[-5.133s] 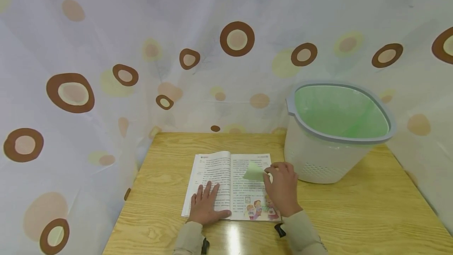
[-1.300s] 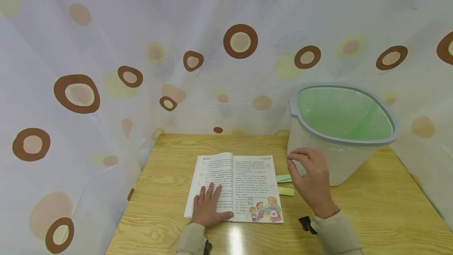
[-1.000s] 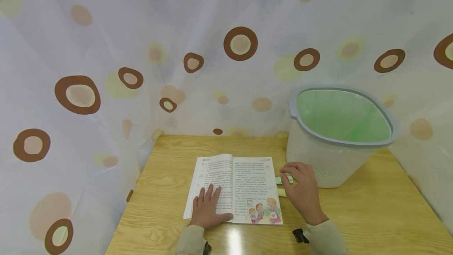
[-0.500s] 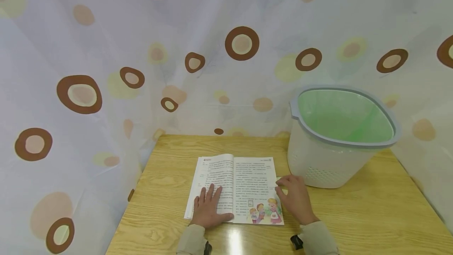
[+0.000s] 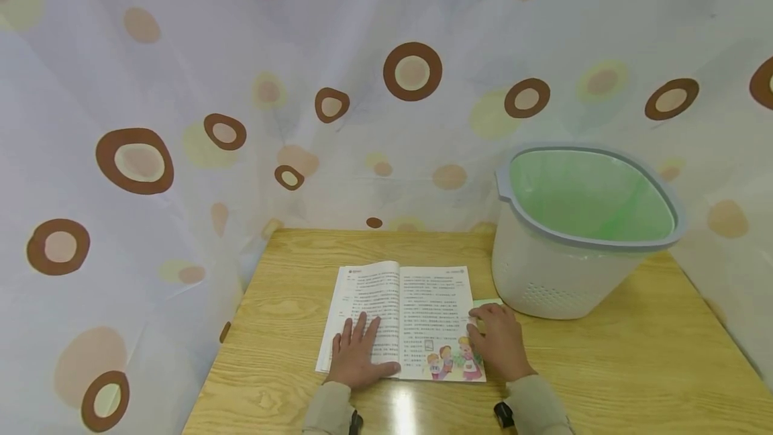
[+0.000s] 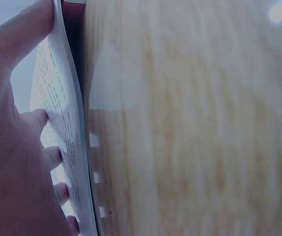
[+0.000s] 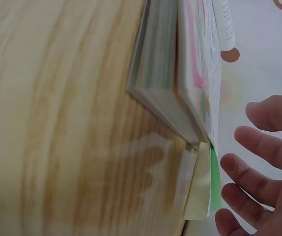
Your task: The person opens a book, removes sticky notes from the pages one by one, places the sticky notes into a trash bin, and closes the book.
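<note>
An open book (image 5: 435, 314), printed with text and a cartoon at the lower right, lies on the table. My left hand (image 5: 356, 358) rests spread on its left page, thumb near the spine. At the right page's outer edge is my right hand (image 5: 500, 341), thumb and fingertips close to the paper. In the right wrist view its fingers are loosely bent, with nothing between them. A pale yellow paper strip (image 7: 198, 187) and a green paper strip (image 7: 215, 181) stick out from the book's side beside those fingers. In the head view the hand mostly covers them.
A tall white plastic basket (image 5: 537, 274) with a grey-blue rim and green inside stands behind and right of the book. The wooden table (image 5: 616, 361) ends at a white curtain (image 5: 362, 32) with brown and yellow spots.
Earlier the right hand held a green paper slip over the right page. Since then, the strips protrude from the book's side, and that hand has moved left and down onto the page edge.
</note>
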A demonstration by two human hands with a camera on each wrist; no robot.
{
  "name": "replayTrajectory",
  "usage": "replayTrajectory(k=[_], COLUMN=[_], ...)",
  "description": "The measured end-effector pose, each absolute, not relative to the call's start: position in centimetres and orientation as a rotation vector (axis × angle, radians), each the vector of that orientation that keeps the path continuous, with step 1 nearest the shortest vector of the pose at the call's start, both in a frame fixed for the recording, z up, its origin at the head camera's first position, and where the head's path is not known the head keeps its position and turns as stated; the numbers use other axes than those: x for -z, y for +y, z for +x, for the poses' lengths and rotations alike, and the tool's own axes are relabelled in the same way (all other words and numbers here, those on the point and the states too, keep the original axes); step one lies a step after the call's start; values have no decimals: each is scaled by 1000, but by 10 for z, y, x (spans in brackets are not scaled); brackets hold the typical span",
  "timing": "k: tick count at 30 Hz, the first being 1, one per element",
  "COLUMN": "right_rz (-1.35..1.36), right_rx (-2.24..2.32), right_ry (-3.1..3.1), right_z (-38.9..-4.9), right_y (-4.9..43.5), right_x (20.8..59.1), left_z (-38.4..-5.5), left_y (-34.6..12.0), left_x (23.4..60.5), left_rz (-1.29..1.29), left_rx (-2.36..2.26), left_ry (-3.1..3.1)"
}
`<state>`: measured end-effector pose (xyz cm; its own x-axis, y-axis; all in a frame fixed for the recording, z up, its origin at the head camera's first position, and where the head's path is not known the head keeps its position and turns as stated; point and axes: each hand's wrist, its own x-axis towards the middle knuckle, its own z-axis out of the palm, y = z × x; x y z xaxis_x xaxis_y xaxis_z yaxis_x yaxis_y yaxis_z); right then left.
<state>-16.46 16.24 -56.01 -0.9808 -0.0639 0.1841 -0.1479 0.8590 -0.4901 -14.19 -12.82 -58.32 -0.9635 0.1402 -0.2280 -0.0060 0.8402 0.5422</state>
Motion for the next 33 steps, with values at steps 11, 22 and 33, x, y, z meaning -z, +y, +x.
replayTrajectory(k=[11,22,33], right_rz=[41,-45,-60], right_rx=[-749,-841,-902], right_ry=[-3005,-3081,-3058], right_z=[-180,-188,-187], right_y=[161,160,161], right_x=[564,562,563], left_z=[-142,-142,-142], left_y=[-128,-128,-127], left_x=[584,581,583], left_rz=[105,104,99], left_rx=[-809,-783,-774], left_ry=[2755,2766,2763])
